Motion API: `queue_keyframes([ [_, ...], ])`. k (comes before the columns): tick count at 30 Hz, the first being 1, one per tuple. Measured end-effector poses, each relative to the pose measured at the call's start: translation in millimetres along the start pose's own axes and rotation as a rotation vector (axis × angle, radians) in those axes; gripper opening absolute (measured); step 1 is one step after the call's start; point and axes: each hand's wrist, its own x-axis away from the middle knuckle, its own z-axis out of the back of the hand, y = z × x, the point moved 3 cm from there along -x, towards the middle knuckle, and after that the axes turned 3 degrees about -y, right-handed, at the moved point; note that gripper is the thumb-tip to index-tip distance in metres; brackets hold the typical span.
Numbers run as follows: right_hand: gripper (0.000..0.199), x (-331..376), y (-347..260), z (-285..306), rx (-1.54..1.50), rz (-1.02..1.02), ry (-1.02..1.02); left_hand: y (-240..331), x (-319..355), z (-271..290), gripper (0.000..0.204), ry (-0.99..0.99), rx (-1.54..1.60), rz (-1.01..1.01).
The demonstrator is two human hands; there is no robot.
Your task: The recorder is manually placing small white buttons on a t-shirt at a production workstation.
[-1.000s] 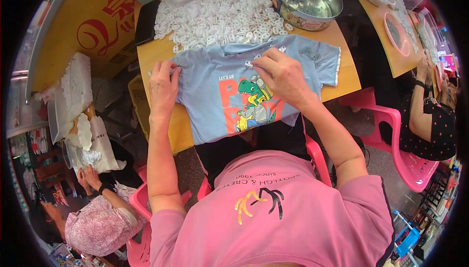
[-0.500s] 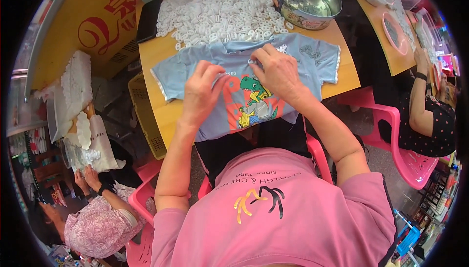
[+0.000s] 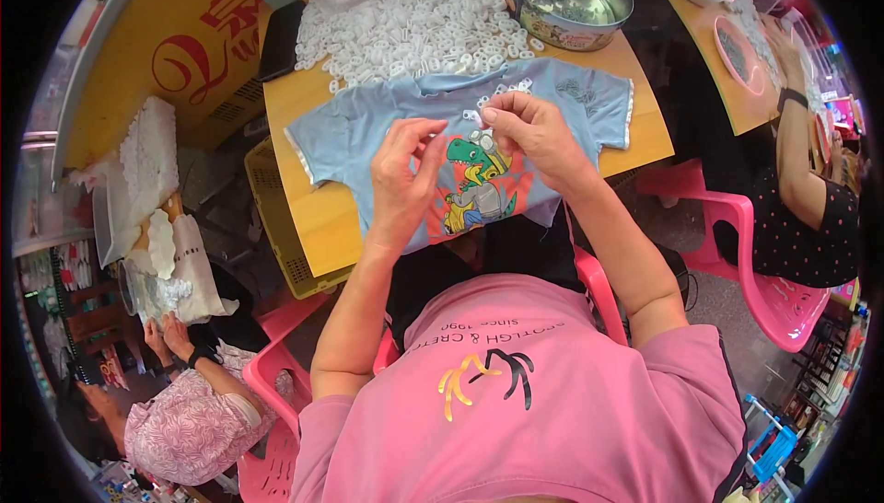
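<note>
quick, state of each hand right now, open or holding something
Left hand: open, over the blue shirt, nothing visibly held.
Right hand: pinched closed beside a small white piece; whether it's held cannot be told.

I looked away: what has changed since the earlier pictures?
The left hand moved right, from one sleeve of the light-blue printed fabric T-shirt to over its front, nearer the right hand; whether it had gripped the sleeve is unclear. The right hand stays by the small white pieces on the shirt. The heap of white oval pieces and the round metal tin stayed put.
</note>
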Motion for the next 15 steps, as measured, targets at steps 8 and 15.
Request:
queue_keyframes([
  [8, 0.014, 12, 3, -16, -0.372, -0.111, 0.009, 0, -1, -35, 0.009, 0.051, 0.282, 0.123],
  [15, 0.012, 21, -10, -11, 0.600, 0.342, -0.064, -33, 4, 14, 0.015, 0.237, 0.452, 0.287],
])
